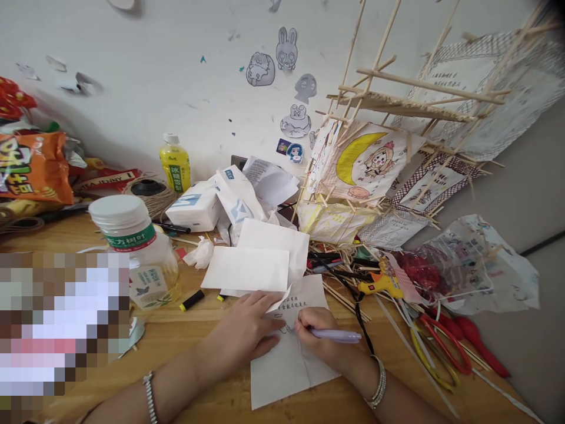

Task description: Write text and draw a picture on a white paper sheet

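My right hand (318, 347) is closed around a light purple pen (339, 336), whose tip end is hidden by my fingers over a white paper sheet (278, 383). On that sheet are handwritten lines at the top and a small line drawing (282, 323) between my hands. My left hand (245, 324) lies on the left part of the sheet with its fingers stretched out, close to the drawing. Just beyond my left hand, blank paper pieces (247, 269) overlap one another. A black marker cap with a yellow end (192, 300) lies to the left.
A clear plastic jar (141, 247), tissue packs (194, 206) and a yellow drink bottle (175, 162) stand on the left. A stick frame with drawn paper panels (362, 159) rises at the right. Below it lie a yellow glue gun (382, 285), red-handled scissors (445, 341) and loose sticks.
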The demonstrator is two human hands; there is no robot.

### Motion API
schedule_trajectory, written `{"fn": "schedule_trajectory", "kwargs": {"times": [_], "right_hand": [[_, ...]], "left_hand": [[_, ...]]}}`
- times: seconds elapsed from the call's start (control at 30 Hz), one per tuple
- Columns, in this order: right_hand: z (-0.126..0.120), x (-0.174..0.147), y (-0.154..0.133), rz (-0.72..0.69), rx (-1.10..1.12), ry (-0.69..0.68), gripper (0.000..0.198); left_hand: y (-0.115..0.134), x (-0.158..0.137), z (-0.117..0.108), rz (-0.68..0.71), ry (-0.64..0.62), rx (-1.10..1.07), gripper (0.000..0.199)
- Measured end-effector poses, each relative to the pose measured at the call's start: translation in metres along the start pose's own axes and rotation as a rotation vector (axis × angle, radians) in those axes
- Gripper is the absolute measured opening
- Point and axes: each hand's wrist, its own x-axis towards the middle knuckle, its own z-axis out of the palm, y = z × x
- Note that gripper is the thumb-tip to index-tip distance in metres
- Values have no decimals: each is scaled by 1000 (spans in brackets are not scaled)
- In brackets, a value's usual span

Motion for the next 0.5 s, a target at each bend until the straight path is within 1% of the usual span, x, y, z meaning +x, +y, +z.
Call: {"fn": "schedule_trajectory", "kwargs": {"times": [0.13, 0.33, 0.5], "right_hand": [[-1, 0, -2, -15, -12, -16, 28], [-1, 0, -2, 2, 14, 5, 29], [-1, 0, -1, 18, 43, -4, 28]], "left_hand": [[0, -1, 1, 5, -7, 23, 25], [-2, -2, 5, 30, 54, 30, 24], [-3, -3, 6, 26, 33, 45, 25]]}}
